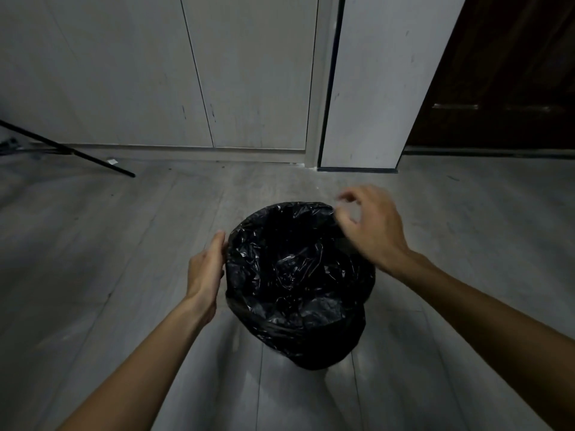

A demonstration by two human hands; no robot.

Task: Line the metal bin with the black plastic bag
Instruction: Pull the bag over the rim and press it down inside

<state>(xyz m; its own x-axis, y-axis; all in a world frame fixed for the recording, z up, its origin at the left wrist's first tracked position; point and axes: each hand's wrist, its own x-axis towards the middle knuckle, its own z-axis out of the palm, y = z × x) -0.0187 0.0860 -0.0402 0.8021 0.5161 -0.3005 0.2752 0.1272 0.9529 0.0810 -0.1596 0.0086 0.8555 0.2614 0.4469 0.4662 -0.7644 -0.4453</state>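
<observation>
The black plastic bag (pixel 295 275) sits inside the bin on the floor, its mouth spread open and folded down over the rim, so the metal of the bin is hidden. My left hand (pixel 207 269) lies flat against the bag's left side, fingers together and pointing up. My right hand (pixel 370 225) hovers at the far right of the rim, blurred, with thumb and fingers curled and pinching at the bag's edge there. Crumpled, shiny plastic fills the inside of the bin.
Grey wood-look floor (pixel 124 275) lies all around the bin. Pale cabinet doors (pixel 217 73) and a white panel (pixel 373 88) stand behind it. A thin black stand leg (pixel 77 154) slants across the floor at the far left. A dark wooden door (pixel 513 73) is at the right.
</observation>
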